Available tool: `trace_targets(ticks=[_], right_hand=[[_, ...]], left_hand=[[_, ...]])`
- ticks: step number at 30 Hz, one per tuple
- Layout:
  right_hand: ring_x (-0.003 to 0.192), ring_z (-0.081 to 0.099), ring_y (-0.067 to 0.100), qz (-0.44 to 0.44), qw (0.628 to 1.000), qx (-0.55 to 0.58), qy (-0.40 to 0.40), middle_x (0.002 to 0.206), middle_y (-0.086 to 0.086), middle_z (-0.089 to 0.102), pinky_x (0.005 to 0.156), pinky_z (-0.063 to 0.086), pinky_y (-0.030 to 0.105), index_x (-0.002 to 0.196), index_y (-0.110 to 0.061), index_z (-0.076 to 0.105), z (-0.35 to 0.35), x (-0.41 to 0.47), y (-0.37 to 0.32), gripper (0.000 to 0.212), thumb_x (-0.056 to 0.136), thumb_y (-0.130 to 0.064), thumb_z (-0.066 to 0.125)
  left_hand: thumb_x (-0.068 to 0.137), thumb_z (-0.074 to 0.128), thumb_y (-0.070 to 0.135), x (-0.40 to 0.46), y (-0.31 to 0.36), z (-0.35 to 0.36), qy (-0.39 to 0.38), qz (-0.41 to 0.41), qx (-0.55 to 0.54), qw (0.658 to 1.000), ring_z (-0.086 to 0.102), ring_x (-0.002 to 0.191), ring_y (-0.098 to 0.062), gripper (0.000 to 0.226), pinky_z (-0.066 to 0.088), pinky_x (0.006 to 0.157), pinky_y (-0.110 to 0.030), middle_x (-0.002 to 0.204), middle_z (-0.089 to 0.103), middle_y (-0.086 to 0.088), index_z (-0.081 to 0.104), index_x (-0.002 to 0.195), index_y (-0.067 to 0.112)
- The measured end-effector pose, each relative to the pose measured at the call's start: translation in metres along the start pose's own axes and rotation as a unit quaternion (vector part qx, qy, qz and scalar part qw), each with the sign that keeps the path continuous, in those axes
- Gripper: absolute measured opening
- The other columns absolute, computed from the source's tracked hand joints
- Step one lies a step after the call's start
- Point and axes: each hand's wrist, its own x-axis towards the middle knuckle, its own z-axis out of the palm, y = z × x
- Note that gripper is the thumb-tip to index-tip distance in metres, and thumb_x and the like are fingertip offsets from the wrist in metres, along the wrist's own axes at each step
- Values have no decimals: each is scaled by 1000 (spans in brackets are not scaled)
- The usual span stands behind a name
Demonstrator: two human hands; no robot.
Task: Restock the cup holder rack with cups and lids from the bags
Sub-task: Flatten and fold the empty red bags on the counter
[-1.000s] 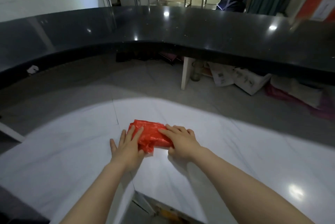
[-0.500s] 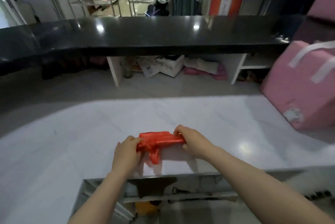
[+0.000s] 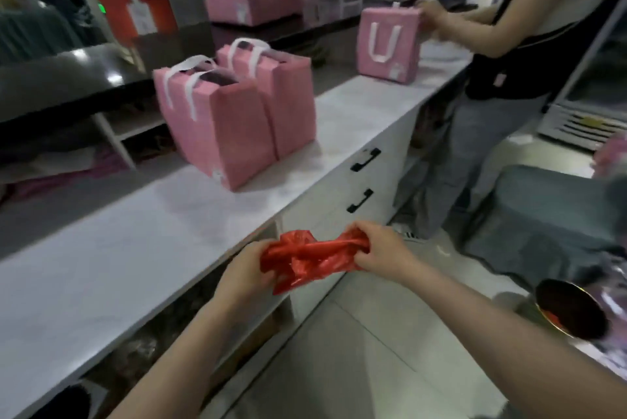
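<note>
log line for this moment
left hand: grips red bag | right hand: grips bag | bag: crumpled, off counter

White marble worktop (image 3: 101,259) carries two pink gift bags (image 3: 234,116) side by side; third pink bag (image 3: 388,45) stands well apart.

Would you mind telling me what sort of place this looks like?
Probably the staff side of a shop or café service counter: pink gift bags stand on a white counter with drawers beneath, and another person packs a further pink bag.
</note>
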Motion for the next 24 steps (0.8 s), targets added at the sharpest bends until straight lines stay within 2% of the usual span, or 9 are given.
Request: trace_targets(ticks=[3,5,7,9,11,15,19,22,24], right_hand=[[67,55,8,70,996,1,64,74,-12,58,54,38,10,88,-27,54,-55,-39,70,28,68,-10,65],[67,57,14,134,986,7,97,72,-7,60,52,42,20,81,-30,56,-88,-67,112,22,69,-12,63],[67,60,16,191,973,28,126,72,-4,63,52,48,24,78,-30,59,-114,-91,150,21,68,-12,62],[72,63,21,230,961,37,152,80,2,67,59,54,31,85,-26,63,-133,-110,182,24,69,-9,63],[73,63,20,265,946,37,181,84,3,67,57,52,27,90,-23,64,-146,-127,211,26,69,-8,64],[71,58,14,330,913,61,233,81,-1,64,54,44,19,86,-21,62,-158,-155,267,25,69,-2,61],[65,52,2,400,866,77,290,74,-9,60,53,36,9,90,-20,65,-167,-166,324,27,72,-1,62],[74,55,13,455,821,79,335,79,-8,62,57,34,17,95,-21,67,-181,-162,370,28,75,-3,64],[74,53,14,499,785,75,359,81,-6,62,59,32,21,94,-20,67,-192,-159,397,25,75,-4,64]], left_hand=[[77,72,33,33,57,72,-57,34,-45,997,59,86,9,39,50,83,-23,98,65,22,56,111,44],[87,66,25,53,90,115,-91,55,-60,992,58,98,-4,50,47,88,-25,120,60,8,46,133,28],[92,60,25,69,121,149,-121,84,-55,987,56,104,-9,54,44,88,-24,127,53,7,38,141,22],[94,57,24,86,147,177,-148,110,-34,982,53,110,-9,51,38,87,-19,127,51,7,38,141,19],[95,54,15,106,169,205,-179,130,-9,975,52,114,-12,44,36,87,-17,130,54,0,44,137,14],[95,50,7,144,209,261,-265,168,27,949,50,125,-20,40,37,106,-32,135,55,-8,48,135,9],[96,50,10,195,250,321,-324,207,37,922,49,126,-19,43,32,103,-23,136,53,-4,46,138,13],[95,50,6,240,284,368,-349,236,24,906,49,125,-19,41,31,102,-18,135,54,-7,48,136,10],[95,50,5,267,305,398,-374,249,24,893,50,124,-18,41,26,94,-6,133,55,-8,48,135,8]])
